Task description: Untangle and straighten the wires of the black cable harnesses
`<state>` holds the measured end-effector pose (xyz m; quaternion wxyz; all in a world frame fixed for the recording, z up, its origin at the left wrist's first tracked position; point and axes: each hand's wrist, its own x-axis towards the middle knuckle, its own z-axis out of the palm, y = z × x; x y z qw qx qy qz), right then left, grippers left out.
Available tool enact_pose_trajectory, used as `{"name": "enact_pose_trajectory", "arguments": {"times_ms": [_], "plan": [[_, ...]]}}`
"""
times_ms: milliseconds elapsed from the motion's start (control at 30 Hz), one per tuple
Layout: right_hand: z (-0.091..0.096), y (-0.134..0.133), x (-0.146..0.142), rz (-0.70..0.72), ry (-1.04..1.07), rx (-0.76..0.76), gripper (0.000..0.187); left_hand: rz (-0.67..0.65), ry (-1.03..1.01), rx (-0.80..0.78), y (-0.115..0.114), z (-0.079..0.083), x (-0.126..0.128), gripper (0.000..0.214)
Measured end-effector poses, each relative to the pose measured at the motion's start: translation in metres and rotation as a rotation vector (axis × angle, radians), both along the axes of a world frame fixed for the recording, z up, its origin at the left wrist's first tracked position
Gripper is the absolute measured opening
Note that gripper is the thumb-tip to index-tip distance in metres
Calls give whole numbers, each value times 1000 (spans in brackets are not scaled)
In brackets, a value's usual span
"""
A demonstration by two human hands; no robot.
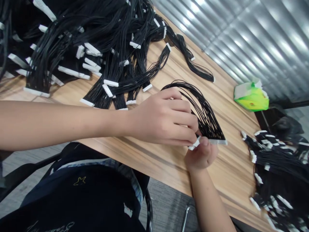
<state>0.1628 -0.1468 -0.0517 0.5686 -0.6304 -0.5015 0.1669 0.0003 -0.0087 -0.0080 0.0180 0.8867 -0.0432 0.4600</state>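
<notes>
While on a connector (195, 143), hands (161, 117) (201, 154) close

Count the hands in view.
2: the left hand and the right hand, both at the white connector of a black wire bundle. No others show.

A ribbed metal wall (256, 38) is rising along the far right, its silver panels catching bright streaks of light. A wood-grain table (231, 174) is running diagonally across the scene, with its far edge close beside that wall. Grey flooring (166, 206) is showing beyond the near edge, where a black chair frame (24, 174) is curving at near left and a chrome tube (185, 219) is slanting at near centre.
</notes>
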Motion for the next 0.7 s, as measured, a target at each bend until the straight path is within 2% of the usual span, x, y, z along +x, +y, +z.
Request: {"name": "enact_pose_trajectory", "arguments": {"times_ms": [100,200,367,500,600,700], "plan": [[-5,1,1,-2,14,163,26,73,6,18,0,-2,1,27],[-9,2,4,27,42,206,23,79,-36,39,3,0,1,28],[-14,1,6,-10,80,223,20,59,16,3,1,0,2,28],[-11,0,4,9,60,213,19,24,164,-233,-3,0,3,20],[-9,1,3,71,-15,206,22,-86,329,-440,-5,4,4,15],[-10,2,5,116,-116,199,25,-164,458,-526,-5,7,4,16]]}}
